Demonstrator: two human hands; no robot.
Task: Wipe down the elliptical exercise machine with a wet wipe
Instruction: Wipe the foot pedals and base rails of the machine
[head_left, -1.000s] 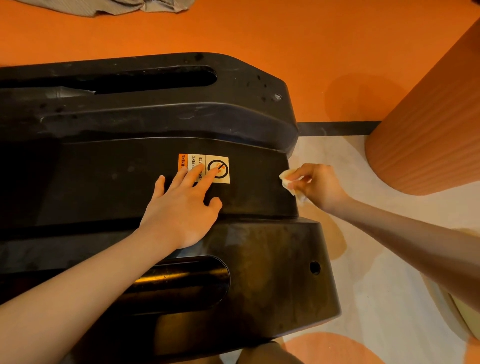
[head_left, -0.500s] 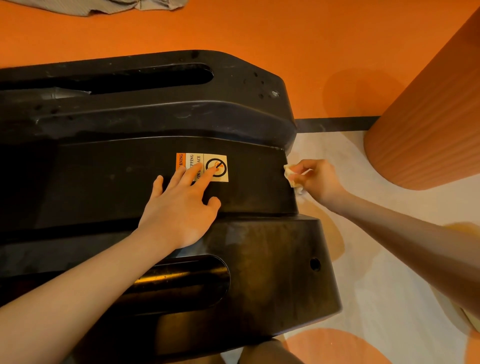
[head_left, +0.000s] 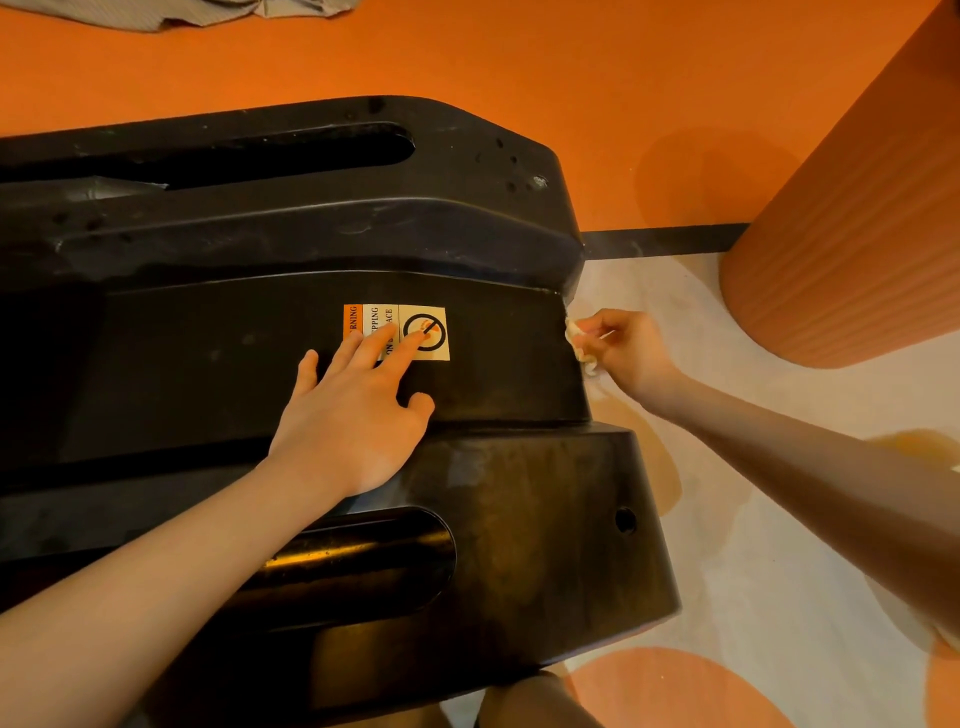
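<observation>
The black plastic base of the elliptical machine (head_left: 208, 364) fills the left and middle of the head view. My left hand (head_left: 358, 415) rests flat on its middle panel, fingers straight, fingertips over a warning sticker (head_left: 439, 317). My right hand (head_left: 628, 353) pinches a crumpled white wet wipe (head_left: 576, 340) and holds it against the right end edge of that middle panel.
A ribbed orange column (head_left: 857, 234) stands at the right, close to my right hand. Orange floor (head_left: 519, 57) lies beyond the machine, pale patterned flooring (head_left: 779, 571) to its right. Grey cloth (head_left: 182, 13) lies at the top left. Two long slots open in the machine's covers.
My right hand has slid the wipe a little up along the panel's end edge, towards the upper cover. My left hand has stayed on the sticker.
</observation>
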